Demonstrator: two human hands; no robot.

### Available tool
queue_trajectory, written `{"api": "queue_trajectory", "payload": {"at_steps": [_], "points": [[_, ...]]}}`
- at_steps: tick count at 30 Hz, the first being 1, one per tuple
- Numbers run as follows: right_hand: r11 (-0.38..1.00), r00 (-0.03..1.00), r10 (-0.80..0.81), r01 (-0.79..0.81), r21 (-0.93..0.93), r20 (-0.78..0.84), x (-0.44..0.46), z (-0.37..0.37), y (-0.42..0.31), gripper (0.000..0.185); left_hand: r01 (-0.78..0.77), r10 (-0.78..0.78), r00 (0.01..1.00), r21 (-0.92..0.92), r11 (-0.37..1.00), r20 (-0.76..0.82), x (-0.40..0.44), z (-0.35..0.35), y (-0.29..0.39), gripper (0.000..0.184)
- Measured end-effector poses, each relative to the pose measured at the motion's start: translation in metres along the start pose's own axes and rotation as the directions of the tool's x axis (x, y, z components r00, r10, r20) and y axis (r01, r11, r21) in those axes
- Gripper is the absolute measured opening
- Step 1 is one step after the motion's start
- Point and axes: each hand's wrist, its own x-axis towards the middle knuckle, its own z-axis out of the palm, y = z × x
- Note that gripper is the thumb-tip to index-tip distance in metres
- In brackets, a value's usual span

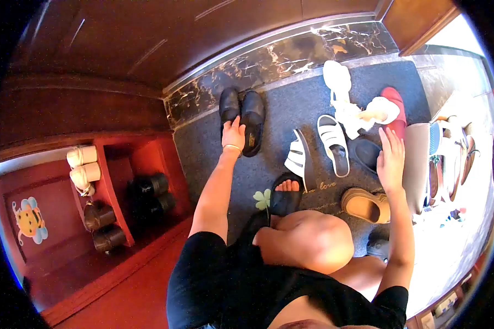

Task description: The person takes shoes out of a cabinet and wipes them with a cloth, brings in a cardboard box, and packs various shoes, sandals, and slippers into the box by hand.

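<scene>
A pair of black slippers stands side by side on the dark mat, toes toward the marble skirting. My left hand [234, 135] is at the heel end of the left black slipper [230, 101], its fingers curled over the opening; the right black slipper [253, 123] is beside it. My right hand [391, 160] is open, fingers stretched upward, near a dark clog [366, 153] and a red shoe [396, 107]. Whether its fingertips touch the red shoe I cannot tell. Between my hands are a white-strapped slide [333, 143] and a tilted white-strapped sandal [298, 159].
White shoes [337, 82] lie at the back of the mat [291, 107]. A tan clog [365, 205] sits near my knee. On the left, a red shoe cabinet [112, 192] holds several shoes. More footwear [450, 159] stands at right beside a grey-brown panel [419, 164].
</scene>
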Motion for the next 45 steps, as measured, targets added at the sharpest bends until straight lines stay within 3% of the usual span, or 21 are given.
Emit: {"api": "queue_trajectory", "payload": {"at_steps": [6, 8, 12, 14, 18, 20, 22, 24, 25, 27, 28, 30, 32, 34, 36, 37, 39, 40, 42, 44, 45], "points": [[0.988, 0.998, -0.026, 0.034, 0.149, -0.06, 0.004, -0.027, -0.004, 0.06, 0.132, -0.126, 0.982, 0.032, 0.991, -0.143, -0.017, -0.042, 0.023, 0.053], [0.988, 0.997, -0.047, 0.055, 0.147, -0.058, 0.001, -0.033, 0.001, 0.058, 0.011, -0.001, 0.99, 0.072, 0.997, -0.141, -0.021, -0.047, 0.022, 0.058], [0.992, 1.0, -0.023, 0.024, 0.124, -0.01, -0.01, -0.024, 0.011, 0.057, -0.171, 0.151, 0.978, 0.137, 0.976, 0.146, -0.031, -0.012, -0.015, 0.075], [0.992, 0.998, 0.01, -0.018, 0.122, 0.061, -0.017, -0.011, 0.018, 0.056, 0.03, -0.11, 0.928, 0.225, 0.974, 0.355, -0.032, -0.026, 0.009, 0.069], [0.995, 0.984, -0.01, -0.008, 0.101, 0.178, -0.035, 0.01, 0.033, 0.04, -0.094, -0.208, 0.855, 0.538, 0.838, 0.475, -0.047, -0.04, 0.034, 0.059], [0.99, 0.983, 0.012, -0.038, 0.135, 0.185, -0.039, 0.018, 0.039, 0.033, -0.127, -0.092, 0.917, 0.503, 0.855, 0.388, -0.05, -0.082, 0.092, 0.051], [0.954, 0.984, 0.095, -0.134, 0.267, 0.154, -0.033, 0.026, 0.039, 0.027, -0.273, 0.245, 0.954, 0.17, 0.947, 0.171, -0.038, -0.082, 0.118, 0.042], [0.803, 0.946, 0.307, -0.317, 0.505, 0.106, -0.017, 0.045, 0.035, 0.023, -0.326, 0.355, 0.928, -0.217, 0.92, 0.112, -0.018, -0.054, 0.159, 0.038], [0.709, 0.889, 0.417, -0.449, 0.545, 0.189, -0.004, 0.042, 0.028, 0.023, -0.149, 0.311, 0.925, -0.548, 0.823, 0.217, -0.004, -0.02, 0.174, 0.038], [0.673, 0.865, 0.49, -0.456, 0.582, 0.11, 0.012, 0.09, 0.037, 0.028, 0.163, 0.173, 0.899, -0.675, 0.72, 0.402, 0.028, 0.058, 0.203, 0.048], [0.58, 0.822, 0.564, -0.465, 0.669, 0.082, 0.021, 0.115, 0.039, 0.03, 0.029, 0.199, 0.937, -0.633, 0.774, 0.286, 0.041, 0.104, 0.213, 0.052], [0.193, 0.755, 0.552, -0.528, 0.827, 0.354, 0.044, 0.138, 0.038, 0.034, 0.14, 0.104, 0.964, -0.799, 0.584, 0.244, 0.03, 0.113, 0.269, 0.042], [-0.185, 0.635, 0.632, -0.433, 0.882, 0.444, 0.061, 0.136, 0.027, 0.025, -0.423, 0.373, 0.906, -0.484, 0.766, -0.202, 0.007, 0.081, 0.308, 0.03], [-0.552, 0.438, 0.604, -0.374, 0.746, 0.666, 0.077, 0.126, 0.02, 0.019, -0.314, 0.475, 0.876, -0.645, 0.697, 0.087, -0.008, 0.091, 0.323, 0.023], [-0.788, 0.655, 0.389, -0.128, 0.602, 0.648, 0.074, 0.177, 0.043, 0.023, -0.58, 0.67, 0.709, -0.361, 0.731, 0.219, -0.036, 0.076, 0.331, 0.039], [-0.767, 0.645, 0.41, -0.138, 0.627, 0.644, 0.073, 0.174, 0.043, 0.024, -0.659, 0.682, 0.732, -0.249, 0.71, 0.008, -0.052, 0.088, 0.326, 0.053], [-0.717, 0.538, 0.525, -0.139, 0.683, 0.66, 0.071, 0.134, 0.031, 0.026, -0.569, 0.649, 0.76, -0.456, 0.684, 0.025, -0.062, 0.05, 0.331, 0.067], [-0.682, 0.691, 0.449, -0.145, 0.717, 0.567, 0.063, 0.142, 0.048, 0.029, -0.532, 0.659, 0.753, -0.596, 0.601, -0.008, -0.061, 0.038, 0.326, 0.069], [-0.501, 0.697, 0.577, -0.11, 0.858, 0.426, 0.057, 0.092, 0.045, 0.028, -0.416, 0.536, 0.834, -0.785, 0.459, -0.129, -0.068, 0.006, 0.317, 0.067], [-0.329, 0.655, 0.686, -0.111, 0.938, 0.318, 0.068, 0.02, 0.015, 0.026, 0.21, 0.422, 0.877, -0.973, 0.093, 0.23, -0.067, -0.015, 0.304, 0.068], [-0.281, 0.688, 0.674, -0.1, 0.955, 0.27, 0.074, 0.008, 0.015, 0.028, 0.275, 0.421, 0.862, -0.958, 0.079, 0.282, -0.06, -0.014, 0.293, 0.07]]}}
